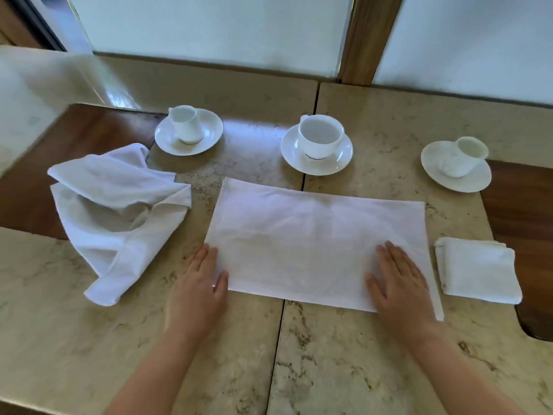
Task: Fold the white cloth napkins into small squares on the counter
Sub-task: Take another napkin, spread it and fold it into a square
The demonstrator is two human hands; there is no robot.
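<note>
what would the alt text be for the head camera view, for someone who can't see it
A person's left hand and right hand press flat on a white napkin folded into a rectangle on a marble counter. A folded square napkin lies right, a crumpled napkin left, three cups on saucers behind.

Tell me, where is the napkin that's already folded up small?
The small folded napkin lies on the counter at the right, just beyond the right hand, near the rightmost cup.
</note>
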